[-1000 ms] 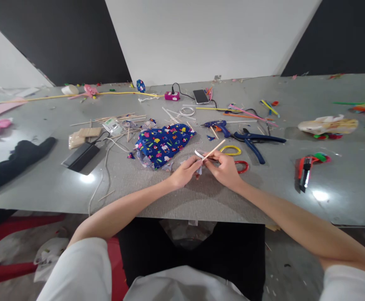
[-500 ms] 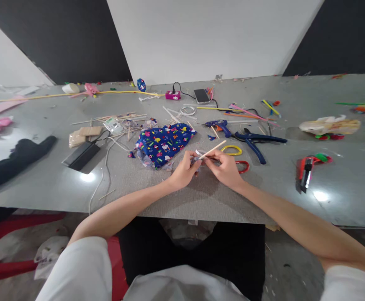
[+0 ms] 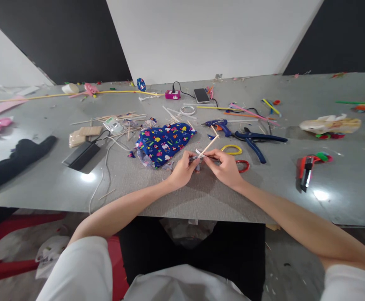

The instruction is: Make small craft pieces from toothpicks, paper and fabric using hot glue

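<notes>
My left hand (image 3: 182,171) and my right hand (image 3: 224,168) meet above the near middle of the table, both with fingers pinched. A thin pale wooden stick (image 3: 209,145) slants up and right from between my fingertips. Around its lower end is a small scrap of greyish cloth, largely hidden by my fingers, and a bit of white shows just behind. Left of my hands lies dark blue patterned fabric (image 3: 165,144). Scissors with a yellow handle loop (image 3: 232,149) and a red loop (image 3: 243,166) rest beside my right hand, partly covered by it.
Blue cutters (image 3: 254,140) and a glue gun (image 3: 218,125) lie beyond my right hand. A utility knife (image 3: 307,173) is farther right. Loose sticks, a white tape ring (image 3: 188,110), a phone (image 3: 201,95) and a black adapter (image 3: 83,155) with a cable are spread about.
The stick has tilted more upright, its far end shifting left. My fingertips have moved slightly around its lower end; the arms are nearly still.
</notes>
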Demonstrator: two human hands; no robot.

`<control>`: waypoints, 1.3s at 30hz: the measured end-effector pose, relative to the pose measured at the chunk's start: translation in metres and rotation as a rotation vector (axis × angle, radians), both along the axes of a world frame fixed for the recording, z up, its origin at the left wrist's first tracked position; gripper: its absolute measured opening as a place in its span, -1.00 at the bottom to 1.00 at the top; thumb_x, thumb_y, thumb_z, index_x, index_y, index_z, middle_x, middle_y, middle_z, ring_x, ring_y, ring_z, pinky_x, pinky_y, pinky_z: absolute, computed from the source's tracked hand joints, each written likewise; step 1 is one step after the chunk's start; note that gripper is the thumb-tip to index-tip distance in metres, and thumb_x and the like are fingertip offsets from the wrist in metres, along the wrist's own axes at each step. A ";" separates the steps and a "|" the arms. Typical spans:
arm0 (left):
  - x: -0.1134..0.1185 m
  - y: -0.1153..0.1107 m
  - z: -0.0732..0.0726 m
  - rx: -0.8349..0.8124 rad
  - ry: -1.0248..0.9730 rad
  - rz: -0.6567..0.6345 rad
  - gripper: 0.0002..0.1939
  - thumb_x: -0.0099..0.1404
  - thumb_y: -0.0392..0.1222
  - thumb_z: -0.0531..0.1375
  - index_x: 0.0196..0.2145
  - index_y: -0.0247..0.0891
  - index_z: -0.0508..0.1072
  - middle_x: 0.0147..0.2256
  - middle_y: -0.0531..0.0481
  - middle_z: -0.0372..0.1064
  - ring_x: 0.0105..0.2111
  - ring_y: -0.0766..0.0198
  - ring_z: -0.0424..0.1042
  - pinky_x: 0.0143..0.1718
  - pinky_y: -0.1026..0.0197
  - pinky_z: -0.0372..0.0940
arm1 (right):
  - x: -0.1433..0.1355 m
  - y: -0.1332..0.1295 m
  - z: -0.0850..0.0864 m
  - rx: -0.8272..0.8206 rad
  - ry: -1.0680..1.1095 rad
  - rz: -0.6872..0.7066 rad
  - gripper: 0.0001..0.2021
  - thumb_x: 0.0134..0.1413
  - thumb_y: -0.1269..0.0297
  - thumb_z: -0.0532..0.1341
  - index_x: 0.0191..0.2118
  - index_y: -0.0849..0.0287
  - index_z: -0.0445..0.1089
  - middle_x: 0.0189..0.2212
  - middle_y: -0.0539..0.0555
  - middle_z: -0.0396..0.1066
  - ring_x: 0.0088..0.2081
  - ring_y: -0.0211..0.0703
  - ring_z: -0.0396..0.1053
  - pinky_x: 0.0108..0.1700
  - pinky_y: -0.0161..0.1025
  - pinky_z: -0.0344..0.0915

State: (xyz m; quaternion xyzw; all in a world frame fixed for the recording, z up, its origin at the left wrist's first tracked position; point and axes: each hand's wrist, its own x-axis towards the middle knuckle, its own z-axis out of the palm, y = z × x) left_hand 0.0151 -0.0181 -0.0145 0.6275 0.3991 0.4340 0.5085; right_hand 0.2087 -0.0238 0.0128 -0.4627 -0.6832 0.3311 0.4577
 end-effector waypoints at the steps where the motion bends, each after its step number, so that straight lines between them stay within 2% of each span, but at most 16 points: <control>1: 0.000 0.000 0.000 -0.003 0.003 0.001 -0.69 0.51 0.08 0.17 -0.13 -0.22 0.24 -0.30 0.05 0.35 -0.40 0.36 0.41 -0.34 0.26 0.47 | 0.000 0.000 0.000 0.003 0.000 0.000 -0.79 0.30 0.07 0.31 -0.14 0.09 0.55 -0.14 0.14 0.66 -0.10 0.05 0.64 0.02 -0.03 0.55; 9: 0.000 -0.001 0.005 -0.021 -0.025 0.006 -0.66 0.51 0.12 0.18 -0.16 -0.23 0.27 -0.38 0.10 0.35 -0.45 0.38 0.43 -0.35 0.27 0.39 | -0.001 0.001 0.000 -0.028 0.029 0.007 -0.76 0.29 0.03 0.33 -0.15 0.10 0.54 -0.14 0.15 0.66 -0.10 0.05 0.64 0.02 -0.02 0.55; 15: 0.002 -0.001 0.010 -0.074 -0.109 -0.035 -0.62 0.49 0.16 0.22 -0.17 -0.25 0.32 -0.41 0.09 0.34 -0.43 0.36 0.41 -0.34 0.26 0.43 | 0.000 0.002 -0.002 -0.057 0.053 0.022 -0.75 0.29 0.02 0.33 -0.14 0.09 0.53 -0.15 0.14 0.65 -0.10 0.05 0.63 0.02 -0.02 0.53; 23: 0.004 0.000 0.006 -0.163 -0.232 -0.065 -0.56 0.40 0.20 0.29 -0.17 -0.24 0.33 -0.36 0.09 0.31 -0.46 0.35 0.42 -0.36 0.15 0.55 | -0.001 0.001 -0.002 -0.037 0.060 0.019 -0.82 0.28 0.11 0.32 -0.15 0.10 0.51 -0.16 0.13 0.64 -0.11 0.02 0.62 0.01 -0.04 0.53; 28: 0.004 -0.001 0.006 -0.227 -0.240 -0.097 -0.53 0.37 0.21 0.32 -0.13 -0.26 0.36 -0.29 0.06 0.33 -0.44 0.35 0.44 -0.35 0.12 0.58 | -0.001 0.002 0.000 -0.031 0.049 0.025 -0.85 0.27 0.16 0.31 -0.15 0.10 0.50 -0.19 0.11 0.63 -0.14 0.00 0.61 0.01 -0.06 0.51; 39: 0.005 -0.001 0.008 -0.216 -0.186 -0.071 -0.62 0.43 0.14 0.28 -0.14 -0.26 0.38 -0.29 0.05 0.37 -0.43 0.36 0.47 -0.31 0.19 0.54 | -0.002 0.001 0.002 -0.032 0.048 0.023 -0.84 0.26 0.13 0.31 -0.18 0.10 0.48 -0.22 0.11 0.62 -0.17 -0.01 0.59 0.00 -0.05 0.51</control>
